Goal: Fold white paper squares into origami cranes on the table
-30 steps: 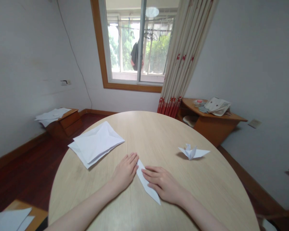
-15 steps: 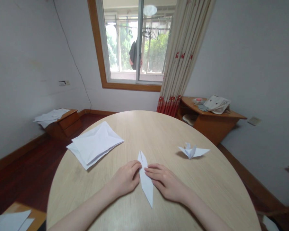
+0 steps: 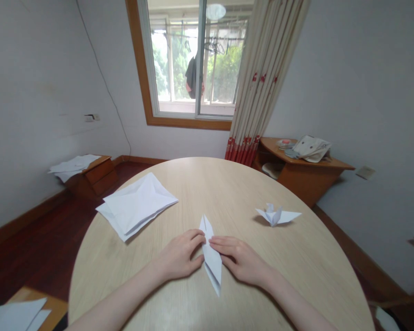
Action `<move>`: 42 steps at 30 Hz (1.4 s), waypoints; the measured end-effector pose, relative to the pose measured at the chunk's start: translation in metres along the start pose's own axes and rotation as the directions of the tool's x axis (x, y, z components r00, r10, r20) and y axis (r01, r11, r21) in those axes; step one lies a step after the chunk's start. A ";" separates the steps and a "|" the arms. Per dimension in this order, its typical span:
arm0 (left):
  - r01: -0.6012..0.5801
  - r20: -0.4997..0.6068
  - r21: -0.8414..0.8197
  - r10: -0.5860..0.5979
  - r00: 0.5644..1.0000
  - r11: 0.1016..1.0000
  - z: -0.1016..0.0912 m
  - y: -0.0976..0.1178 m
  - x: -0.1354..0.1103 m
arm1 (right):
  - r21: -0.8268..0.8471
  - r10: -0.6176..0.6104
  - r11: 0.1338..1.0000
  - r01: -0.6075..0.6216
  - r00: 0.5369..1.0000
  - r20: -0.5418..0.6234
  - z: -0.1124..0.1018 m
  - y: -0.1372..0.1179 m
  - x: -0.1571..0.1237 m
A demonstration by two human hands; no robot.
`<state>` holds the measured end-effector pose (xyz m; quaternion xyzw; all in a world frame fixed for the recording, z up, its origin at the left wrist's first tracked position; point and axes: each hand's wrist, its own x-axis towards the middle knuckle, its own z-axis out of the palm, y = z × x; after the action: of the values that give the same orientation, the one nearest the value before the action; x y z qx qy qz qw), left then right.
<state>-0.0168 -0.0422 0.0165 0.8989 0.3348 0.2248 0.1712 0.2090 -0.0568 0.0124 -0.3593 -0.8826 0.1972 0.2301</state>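
A narrow white folded paper (image 3: pixel 212 259), pointed at both ends, lies on the table in front of me. Its far tip is split in two, and a layer at the near end stands slightly apart from the one below. My left hand (image 3: pixel 184 253) grips the left edge, with fingertips on top near the middle and the thumb lower down the same edge. From the other side, my right hand (image 3: pixel 239 257) holds the paper, its fingers together on the upper surface and its thumb at the right edge. Further right stands a folded paper crane (image 3: pixel 274 216).
A stack of white paper sheets (image 3: pixel 138 207) lies at the left of the round wooden table (image 3: pixel 207 179). More sheets rest on a low cabinet (image 3: pixel 101 174) and at the lower left (image 3: pixel 14 315). A corner desk (image 3: pixel 307 179) holding a cloth bag (image 3: pixel 312 148) stands beyond the table's right side.
The near end of the folded paper has opened a little, showing a gap between layers. My left thumb has moved onto the paper's left edge; both hands stay nearly in place.
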 end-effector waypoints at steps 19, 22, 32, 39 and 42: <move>-0.040 0.017 0.019 0.040 0.999 0.999 0.005 -0.003 0.002 | -0.031 0.024 0.999 -0.028 0.993 -0.115 0.006 -0.002 0.000; -0.033 0.026 0.023 0.032 0.999 0.999 0.005 -0.002 0.001 | 0.039 0.031 0.999 -0.026 0.990 -0.136 0.003 -0.005 0.001; 0.077 0.012 -0.047 -0.077 0.997 0.996 0.007 -0.002 0.002 | 0.158 0.103 0.985 -0.071 0.974 -0.202 0.010 -0.003 0.003; 0.126 -0.032 -0.120 -0.131 0.991 0.985 0.014 -0.005 0.002 | 0.245 0.163 0.963 -0.111 0.965 -0.207 0.012 -0.004 0.006; 0.156 -0.053 -0.180 -0.168 0.984 0.971 0.017 -0.006 0.002 | 0.263 0.166 0.958 -0.111 0.967 -0.195 0.013 -0.005 0.007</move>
<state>-0.0094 -0.0389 -0.0002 0.8420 0.3915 0.2688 0.2559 0.1942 -0.0577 0.0061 -0.4080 -0.7931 0.2825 0.3531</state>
